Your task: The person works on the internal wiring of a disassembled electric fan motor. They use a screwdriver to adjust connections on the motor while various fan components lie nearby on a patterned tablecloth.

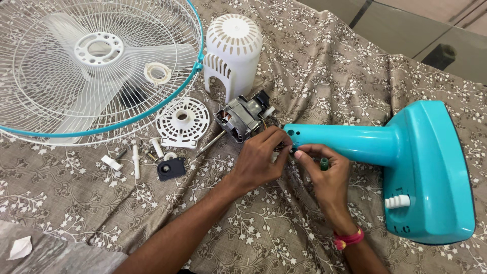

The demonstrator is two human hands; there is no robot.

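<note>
Nearest the camera, two bare forearms reach up over a brown floral cloth (284, 238) that covers the surface. The right wrist wears a pink band (348, 238). At the near left corner a scrap of white paper (20, 247) lies on a grey patch.

The right hand (324, 175) has its fingers curled; thumb and forefinger are pressed together at the open end of the teal neck, and a small green-tipped tool (324, 163) sticks up between the other fingers. The left hand (264, 155) meets it from the other side, its fingertips pinching at the same spot; what they pinch is too small to tell.

Both hands work at the junction where the teal fan stand (421, 167) lies on its side, its neck pointing left and its base to the right, with a white knob (397, 201) on the base. Just beyond the left hand, touching the neck's end, sits the bare motor (242, 117) with its shaft pointing down-left.

Left of the hands, small parts lie apart on the cloth: a black bracket (171, 168), white pegs (136, 158), a white clip (111, 162) and a round white slotted plate (182, 122).

Farther back stands a white vented motor cover (232, 45), upright. At far left the wire grille (96, 66) with a teal rim holds the pale blade (71, 96) and a white ring (157, 72)
</note>
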